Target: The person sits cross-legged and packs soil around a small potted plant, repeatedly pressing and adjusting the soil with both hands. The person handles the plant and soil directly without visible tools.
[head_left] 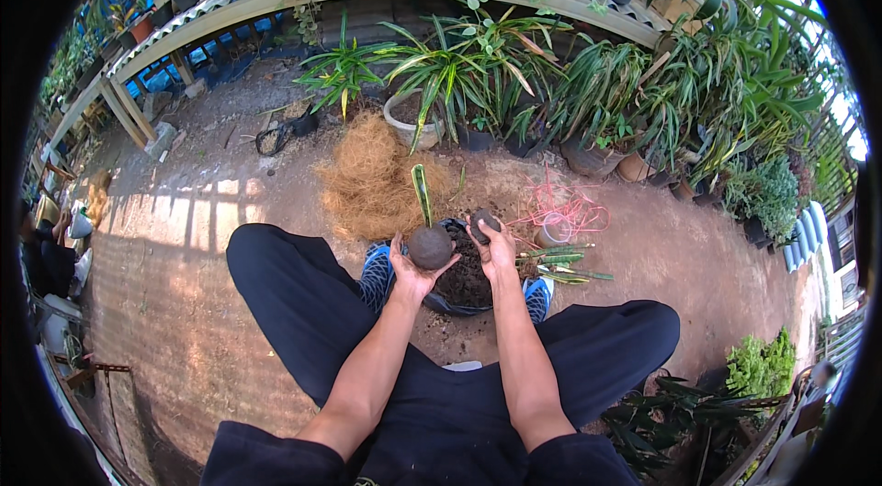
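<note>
A round ball of dark soil [430, 248] rests in my left hand [411, 275], its fingers curved around the underside. From the top of the ball a green, yellow-edged snake plant leaf [421, 195] stands up. My right hand [499, 249], just to the right, grips a smaller clump of dark soil [482, 225]. Below both hands, between my feet, sits a black basin [448, 307] of loose, crumbly soil [464, 282]. The ball and my hands hide part of it.
Brown coconut fibre [367, 178] is heaped beyond my left foot. Tangled pink string [565, 209] lies by a small pot [552, 235], near several cut snake plant leaves [562, 264]. Potted plants [450, 73] line the back, under a wooden bench [211, 22].
</note>
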